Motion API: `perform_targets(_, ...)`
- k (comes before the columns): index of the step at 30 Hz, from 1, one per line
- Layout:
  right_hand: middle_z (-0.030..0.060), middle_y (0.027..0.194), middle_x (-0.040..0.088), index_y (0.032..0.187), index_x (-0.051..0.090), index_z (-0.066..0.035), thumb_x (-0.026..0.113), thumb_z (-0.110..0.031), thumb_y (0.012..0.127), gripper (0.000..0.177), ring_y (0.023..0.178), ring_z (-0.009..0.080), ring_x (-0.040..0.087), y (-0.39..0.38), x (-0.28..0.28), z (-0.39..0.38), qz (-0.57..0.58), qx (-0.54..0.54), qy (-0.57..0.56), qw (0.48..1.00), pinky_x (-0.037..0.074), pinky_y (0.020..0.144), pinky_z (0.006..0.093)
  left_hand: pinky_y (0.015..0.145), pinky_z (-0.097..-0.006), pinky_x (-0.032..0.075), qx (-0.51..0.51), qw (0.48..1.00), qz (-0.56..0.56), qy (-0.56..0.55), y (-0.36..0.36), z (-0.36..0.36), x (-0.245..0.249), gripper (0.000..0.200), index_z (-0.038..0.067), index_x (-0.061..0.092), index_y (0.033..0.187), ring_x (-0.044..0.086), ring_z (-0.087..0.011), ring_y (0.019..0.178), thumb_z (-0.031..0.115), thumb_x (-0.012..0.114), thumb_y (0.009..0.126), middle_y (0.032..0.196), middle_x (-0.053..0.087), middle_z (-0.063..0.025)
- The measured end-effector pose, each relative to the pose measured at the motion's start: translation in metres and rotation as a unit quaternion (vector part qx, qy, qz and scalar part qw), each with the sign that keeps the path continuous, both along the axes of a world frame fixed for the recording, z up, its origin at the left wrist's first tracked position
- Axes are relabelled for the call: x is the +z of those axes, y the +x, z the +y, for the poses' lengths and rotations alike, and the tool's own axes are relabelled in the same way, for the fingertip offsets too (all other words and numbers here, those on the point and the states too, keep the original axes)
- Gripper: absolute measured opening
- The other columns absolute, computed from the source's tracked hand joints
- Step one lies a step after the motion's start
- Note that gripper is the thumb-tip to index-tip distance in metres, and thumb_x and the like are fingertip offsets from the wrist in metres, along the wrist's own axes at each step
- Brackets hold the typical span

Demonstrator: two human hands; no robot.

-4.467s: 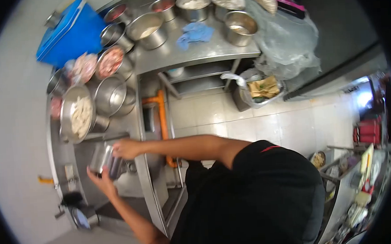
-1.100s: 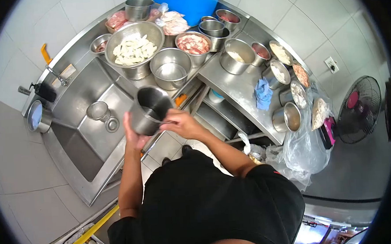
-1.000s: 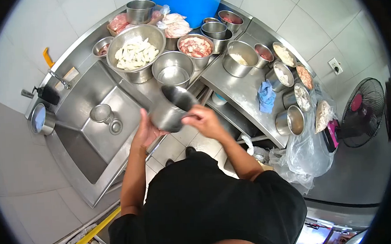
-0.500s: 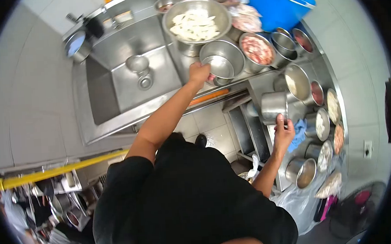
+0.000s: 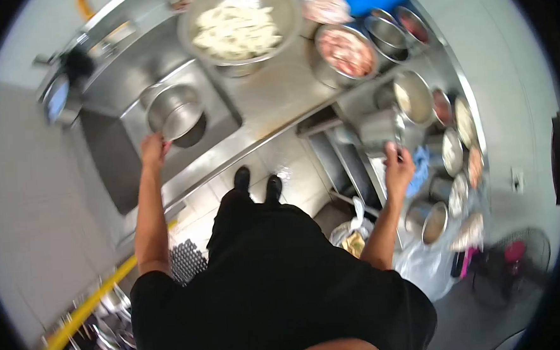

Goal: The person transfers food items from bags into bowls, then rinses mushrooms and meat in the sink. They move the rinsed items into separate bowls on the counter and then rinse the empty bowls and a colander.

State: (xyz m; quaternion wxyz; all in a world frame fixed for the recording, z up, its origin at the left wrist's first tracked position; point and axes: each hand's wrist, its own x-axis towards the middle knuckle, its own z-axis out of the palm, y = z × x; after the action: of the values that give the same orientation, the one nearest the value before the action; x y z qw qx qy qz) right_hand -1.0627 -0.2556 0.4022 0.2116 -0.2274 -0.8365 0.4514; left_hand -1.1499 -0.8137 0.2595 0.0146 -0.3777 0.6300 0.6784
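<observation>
Over the steel sink, my left hand is closed on the rim of a round metal pot, whose inside looks bare. On the right, my right hand grips the edge of a second metal pot, tipped on its side and blurred by motion. A blue cloth lies just beside that hand. Close to this pot stands another pot with pale contents.
A large bowl of white pieces and a pot of raw meat stand on the counter. Several filled metal containers line the right wall. A fan stands at lower right.
My left hand has carried its pot from the counter leftward over the sink. My right hand keeps its hold on the other pot. The whole view has shifted.
</observation>
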Motion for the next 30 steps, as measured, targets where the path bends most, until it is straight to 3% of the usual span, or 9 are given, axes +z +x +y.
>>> perform_targets(7, -0.0023, 0.064, 0.054, 0.080, 0.062, -0.003, 0.069, -0.030, 0.084, 0.028, 0.054, 0.0055, 0.047, 0.012, -0.009, -0.017, -0.055, -0.064, -0.051, 0.995, 0.037, 0.047, 0.0225, 0.036, -0.0251, 0.041, -0.047, 0.993, -0.111, -0.006, -0.074, -0.041, -0.195, 0.019, -0.004, 0.052, 0.069, 0.055, -0.0176, 0.046, 0.010, 0.055, 0.080, 0.066, 0.059, -0.0147)
perform_targets(10, 0.0050, 0.067, 0.053, 0.077, 0.063, 0.002, 0.073, -0.022, 0.079, 0.026, 0.055, 0.0109, 0.052, 0.024, -0.021, -0.008, -0.127, -0.084, 0.036, 0.988, 0.041, 0.049, 0.0264, 0.042, -0.0265, 0.045, -0.078, 0.980, -0.177, 0.039, -0.082, -0.038, -0.228, 0.016, -0.002, 0.053, 0.075, 0.056, -0.0170, 0.054, 0.012, 0.056, 0.081, 0.070, 0.058, -0.0120)
perform_targets(15, 0.0138, 0.070, 0.057, 0.078, 0.063, 0.002, 0.075, -0.016, 0.075, 0.023, 0.062, 0.0253, 0.055, 0.035, -0.051, 0.006, -0.084, -0.065, 0.206, 0.973, 0.043, 0.056, 0.0331, 0.052, -0.0287, 0.050, -0.149, 0.946, -0.223, 0.180, -0.083, -0.040, -0.261, 0.014, 0.002, 0.054, 0.086, 0.057, -0.0160, 0.066, 0.015, 0.059, 0.083, 0.076, 0.056, -0.0077)
perform_targets(17, 0.0126, 0.069, 0.055, 0.078, 0.062, 0.002, 0.075, -0.015, 0.074, 0.021, 0.061, 0.0239, 0.053, 0.029, -0.053, 0.001, -0.054, -0.052, 0.260, 0.963, 0.042, 0.055, 0.0327, 0.056, -0.0297, 0.052, -0.197, 0.928, -0.239, 0.208, -0.082, -0.040, -0.266, 0.015, 0.004, 0.055, 0.090, 0.058, -0.0156, 0.071, 0.016, 0.060, 0.083, 0.079, 0.056, -0.0059)
perform_targets(19, 0.0123, 0.068, 0.054, 0.077, 0.062, 0.002, 0.075, -0.013, 0.074, 0.020, 0.060, 0.0231, 0.052, 0.015, -0.057, 0.000, -0.031, -0.044, 0.283, 0.958, 0.041, 0.056, 0.0326, 0.058, -0.0301, 0.050, -0.263, 0.909, -0.320, 0.053, -0.082, -0.033, -0.243, 0.021, 0.004, 0.056, 0.092, 0.056, -0.0175, 0.069, 0.022, 0.060, 0.083, 0.081, 0.057, -0.0069)
perform_targets(21, 0.0123, 0.067, 0.053, 0.077, 0.061, 0.001, 0.075, -0.013, 0.074, 0.020, 0.060, 0.0236, 0.051, -0.002, -0.060, 0.003, -0.008, -0.059, 0.316, 0.947, 0.040, 0.056, 0.0333, 0.059, -0.0302, 0.050, -0.208, 0.909, -0.346, -0.105, -0.093, -0.016, -0.215, 0.024, 0.004, 0.056, 0.092, 0.055, -0.0184, 0.067, 0.026, 0.061, 0.083, 0.081, 0.058, -0.0075)
perform_targets(24, 0.0146, 0.070, 0.055, 0.076, 0.061, 0.002, 0.073, -0.013, 0.075, 0.019, 0.063, 0.0277, 0.053, -0.021, -0.064, 0.023, 0.000, -0.063, 0.371, 0.927, 0.042, 0.058, 0.0356, 0.060, -0.0290, 0.048, -0.231, 0.955, -0.074, -0.173, -0.117, -0.049, -0.269, 0.033, 0.002, 0.058, 0.096, 0.054, -0.0173, 0.066, 0.033, 0.060, 0.085, 0.080, 0.058, -0.0070)
perform_targets(27, 0.0169, 0.072, 0.056, 0.076, 0.061, 0.002, 0.072, -0.014, 0.076, 0.019, 0.066, 0.0318, 0.054, -0.031, -0.067, 0.041, -0.026, -0.041, 0.383, 0.922, 0.043, 0.060, 0.0378, 0.070, -0.0326, 0.048, -0.189, 0.968, 0.059, -0.154, -0.126, -0.018, -0.142, 0.047, 0.002, 0.048, 0.111, 0.053, -0.0202, 0.083, 0.042, 0.053, 0.087, 0.098, 0.055, -0.0114)
perform_targets(30, 0.0180, 0.075, 0.058, 0.080, 0.062, 0.002, 0.070, -0.014, 0.078, 0.018, 0.068, 0.0320, 0.057, -0.033, -0.057, 0.026, 0.001, -0.020, 0.318, 0.948, 0.045, 0.061, 0.0375, 0.079, -0.0362, 0.047, -0.227, 0.963, 0.144, 0.005, -0.131, 0.037, -0.003, 0.062, 0.002, 0.039, 0.126, 0.053, -0.0231, 0.099, 0.051, 0.046, 0.089, 0.115, 0.051, -0.0159)
